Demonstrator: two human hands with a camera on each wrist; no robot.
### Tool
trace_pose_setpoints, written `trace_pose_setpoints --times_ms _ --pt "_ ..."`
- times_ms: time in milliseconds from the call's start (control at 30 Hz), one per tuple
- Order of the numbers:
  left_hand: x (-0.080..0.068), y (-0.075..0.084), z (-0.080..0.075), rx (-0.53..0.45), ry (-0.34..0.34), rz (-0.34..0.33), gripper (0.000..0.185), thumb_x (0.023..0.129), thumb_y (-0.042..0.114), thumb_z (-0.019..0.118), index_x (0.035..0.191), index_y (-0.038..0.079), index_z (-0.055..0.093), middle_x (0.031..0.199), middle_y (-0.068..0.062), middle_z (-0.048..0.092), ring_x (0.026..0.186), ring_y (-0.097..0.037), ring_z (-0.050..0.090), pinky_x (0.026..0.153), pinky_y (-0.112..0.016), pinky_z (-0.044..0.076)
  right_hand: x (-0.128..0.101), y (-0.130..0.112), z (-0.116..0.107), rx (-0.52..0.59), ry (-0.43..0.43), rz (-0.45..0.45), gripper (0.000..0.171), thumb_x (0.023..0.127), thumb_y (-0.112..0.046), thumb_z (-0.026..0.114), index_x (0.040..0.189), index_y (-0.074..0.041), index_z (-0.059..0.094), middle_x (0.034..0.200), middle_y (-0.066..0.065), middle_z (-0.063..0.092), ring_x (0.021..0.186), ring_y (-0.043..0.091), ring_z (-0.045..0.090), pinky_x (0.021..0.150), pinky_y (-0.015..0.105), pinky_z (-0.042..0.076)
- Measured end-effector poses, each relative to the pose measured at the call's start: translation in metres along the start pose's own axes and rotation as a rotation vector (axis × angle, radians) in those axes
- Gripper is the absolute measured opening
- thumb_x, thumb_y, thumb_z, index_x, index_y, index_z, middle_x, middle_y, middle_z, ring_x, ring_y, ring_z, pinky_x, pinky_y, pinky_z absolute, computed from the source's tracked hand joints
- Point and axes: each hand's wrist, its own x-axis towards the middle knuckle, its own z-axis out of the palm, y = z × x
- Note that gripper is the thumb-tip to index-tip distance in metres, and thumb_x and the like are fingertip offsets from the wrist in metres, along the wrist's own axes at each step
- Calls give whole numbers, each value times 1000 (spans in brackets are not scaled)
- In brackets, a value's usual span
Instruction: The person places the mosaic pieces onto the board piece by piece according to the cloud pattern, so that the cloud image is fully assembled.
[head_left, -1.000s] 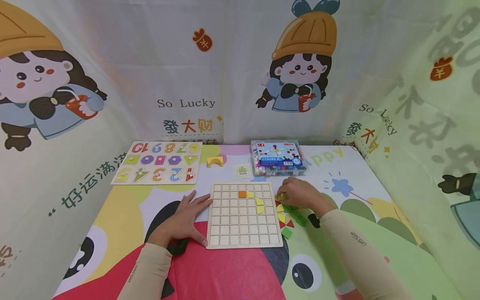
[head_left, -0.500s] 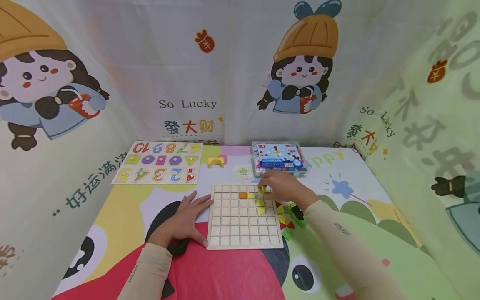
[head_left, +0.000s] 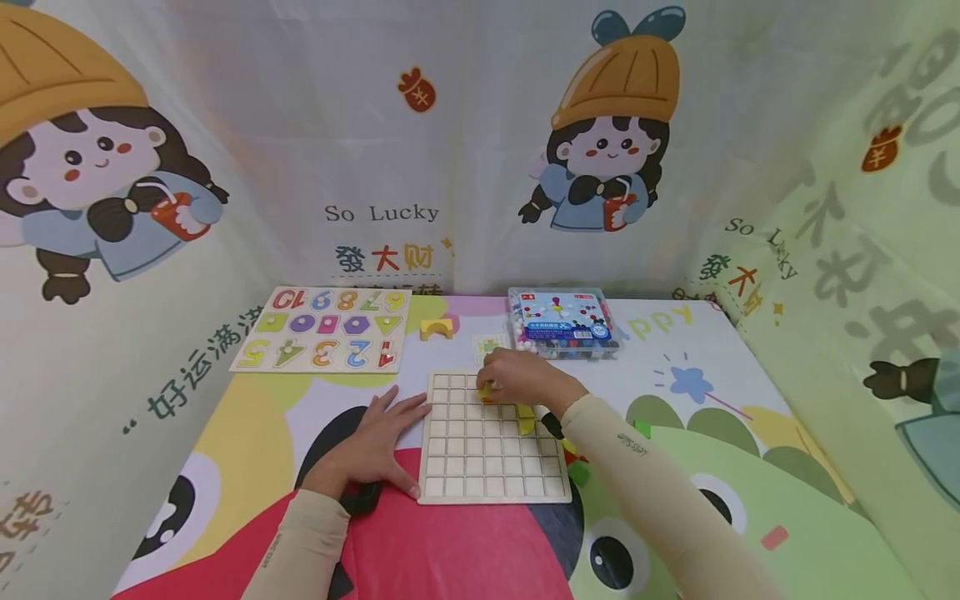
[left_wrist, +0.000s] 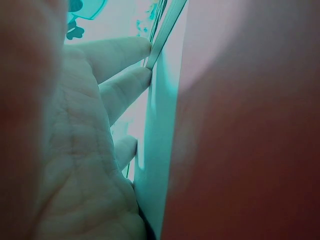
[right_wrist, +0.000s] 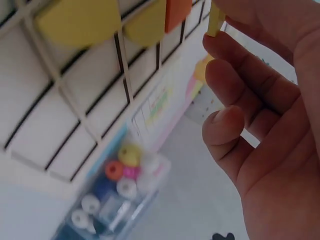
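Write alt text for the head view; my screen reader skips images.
A right hand holds a yellow piece over a wooden grid board, while the left hand rests flat beside the board's left edge. A number puzzle lies behind.

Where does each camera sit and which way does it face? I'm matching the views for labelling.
Head: above, looking down at the grid board; both hands and sleeves show.
Left wrist: under the left hand, palm against the table.
Right wrist: by the right hand, pinching a yellow piece over the board.
Shared: head and right wrist both show the bead box.
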Motion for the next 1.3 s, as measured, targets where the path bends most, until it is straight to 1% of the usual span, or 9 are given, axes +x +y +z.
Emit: trace_pose_setpoints --times_ms 167,400,633,733,867,967,1067,1167,1300 --pt "-1 -1 2 -13 -1 -3 127 55 60 97 163 23 42 173 -2 32 164 -44 6 129 -73 5 11 -4 8 -50 -14 -23 10 102 -25 74 108 -24 82 99 -4 73 92 12 61 83 30 59" --pt "0 -1 3 -22 -11 -13 127 56 60 97 164 24 41 174 1 31 164 -42 5 129 -72 4 19 -8 11 -41 -54 -4 14 102 -25 73 112 -24 83 102 -5 74 96 12 61 91 30 59" --pt "1 1 0 -17 -13 -15 126 56 60 97 164 24 42 174 -1 31 164 -42 6 130 -72 5 19 -12 10 -33 -57 41 15 104 -24 71 112 -24 83 101 -4 73 92 12 60 90 32 58" --pt "0 1 -1 -18 -7 -18 126 56 59 98 163 24 42 174 -1 31 164 -42 6 129 -73 5 20 -14 10 -15 -40 54 13 103 -22 72 109 -24 84 98 -4 72 90 12 59 86 31 57" --pt "0 0 -1 -21 -7 -20 126 56 58 98 164 24 42 174 -1 31 164 -42 5 129 -72 5 22 -16 10 -6 -29 63 10 102 -22 73 100 -22 83 91 -5 67 85 12 55 80 29 52" --pt "0 0 -1 -24 -9 -16 126 57 58 98 164 24 42 174 -1 31 164 -42 6 129 -72 4 23 -16 11 -2 -24 69 10 102 -22 73 97 -22 82 87 -6 64 84 12 54 79 28 49" --pt "0 1 -2 -21 -9 -14 126 56 59 97 163 23 42 174 -2 32 164 -43 6 130 -72 4 22 -17 12 13 -15 79 9 102 -21 74 101 -21 83 89 -6 66 85 12 56 82 29 52" --pt "-1 1 -2 -19 -8 -18 125 56 58 98 163 23 42 174 -2 32 164 -43 7 130 -72 5 22 -17 14 38 -8 86 11 101 -19 74 107 -20 83 97 -4 72 90 12 61 89 31 57" --pt "-1 2 -2 -17 -10 -18 125 57 57 98 163 23 42 174 -1 32 164 -42 7 130 -72 5 20 -13 18 91 -8 107 15 100 -18 75 114 -18 82 106 -3 75 94 12 62 95 32 58"
